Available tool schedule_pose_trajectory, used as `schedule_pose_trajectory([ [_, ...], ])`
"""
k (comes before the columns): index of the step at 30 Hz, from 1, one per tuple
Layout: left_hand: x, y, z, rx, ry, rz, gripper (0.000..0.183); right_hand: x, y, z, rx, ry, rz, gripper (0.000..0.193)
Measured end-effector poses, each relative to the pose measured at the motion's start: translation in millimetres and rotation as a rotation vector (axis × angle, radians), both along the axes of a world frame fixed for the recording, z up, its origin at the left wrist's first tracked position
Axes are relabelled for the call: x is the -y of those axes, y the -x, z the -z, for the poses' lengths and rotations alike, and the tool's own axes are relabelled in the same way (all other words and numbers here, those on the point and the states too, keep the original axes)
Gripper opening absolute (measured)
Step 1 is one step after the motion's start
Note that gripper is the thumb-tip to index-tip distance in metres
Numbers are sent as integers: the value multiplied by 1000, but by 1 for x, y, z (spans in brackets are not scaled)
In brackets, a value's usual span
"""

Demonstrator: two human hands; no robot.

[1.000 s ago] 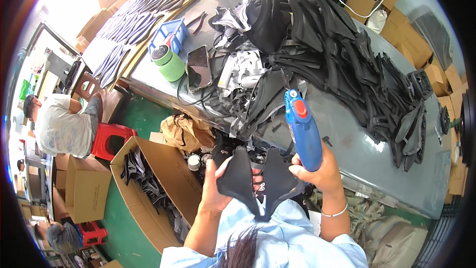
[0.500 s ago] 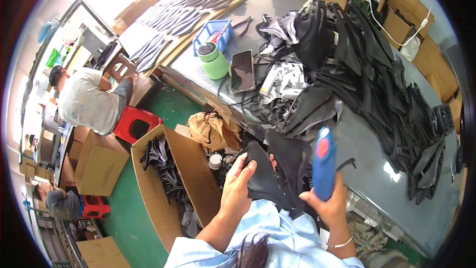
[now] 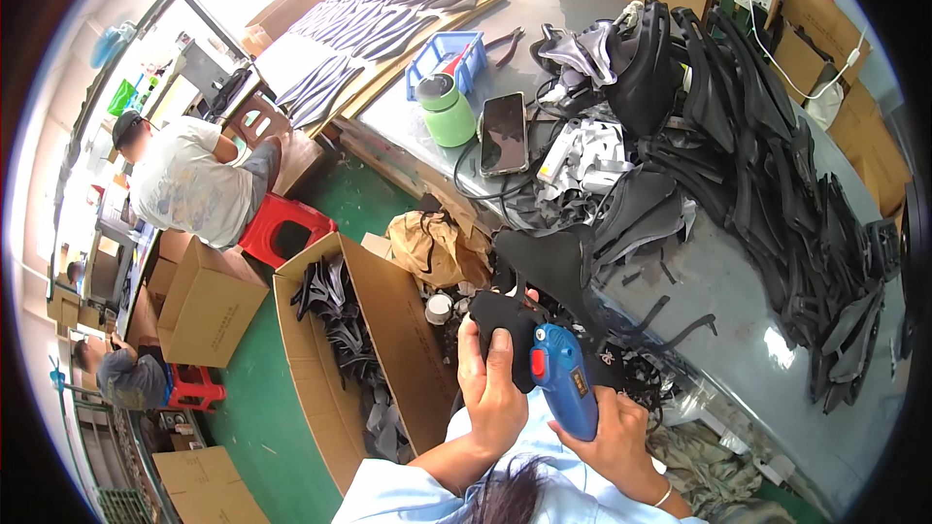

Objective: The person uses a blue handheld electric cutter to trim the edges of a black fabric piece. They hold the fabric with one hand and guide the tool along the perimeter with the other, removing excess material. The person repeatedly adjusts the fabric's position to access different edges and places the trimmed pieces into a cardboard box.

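In my left hand (image 3: 493,390), thumb in front and fingers behind, is a black, soft-looking shaped piece (image 3: 505,322). My right hand (image 3: 621,439) is wrapped round the lower grip of a blue hand-held power tool (image 3: 568,393) with a red button. The tool's head is close against the right side of the black piece; its working tip is hidden. Just beyond my hands, a larger black saddle-shaped piece (image 3: 549,262) leans at the table edge. Dark scraps (image 3: 631,374) lie below it.
The grey metal table (image 3: 699,277) holds a long heap of black parts (image 3: 748,150), a phone (image 3: 503,136), a green flask (image 3: 449,116) and a blue basket (image 3: 471,50). A carton (image 3: 388,349) of black pieces stands at my left. One person (image 3: 189,180) sits beyond it on a red stool (image 3: 288,226).
My right hand has brought the tool left and down, from upright and apart to beside the black piece. My left hand has turned that piece up. The view has shifted slightly.
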State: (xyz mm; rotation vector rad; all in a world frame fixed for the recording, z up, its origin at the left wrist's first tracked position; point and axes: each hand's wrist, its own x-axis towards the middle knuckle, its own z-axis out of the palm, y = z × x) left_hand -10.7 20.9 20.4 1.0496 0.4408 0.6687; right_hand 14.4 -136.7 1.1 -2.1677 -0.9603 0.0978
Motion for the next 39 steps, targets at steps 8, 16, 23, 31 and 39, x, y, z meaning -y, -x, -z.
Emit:
schedule_pose_trajectory([
  [8, 2, -4, -2, 34, -154, 22, 31, 1, 2, -7, 0, 53, -5, 51],
  [16, 1, 5, 7, -49, -258, 153, 32, 3, -1, -13, -37, 2, -2, 52],
  [23, -11, 16, 13, -171, -367, 334, 35, 4, -15, -16, 31, -69, -42, 50],
  [31, -15, 0, 11, -177, -702, 703, 38, 8, -42, -24, -406, -306, 305, 54],
  [39, -22, -10, 4, -115, -642, 912, 37, 11, -58, -27, -364, -352, 279, 44],
])
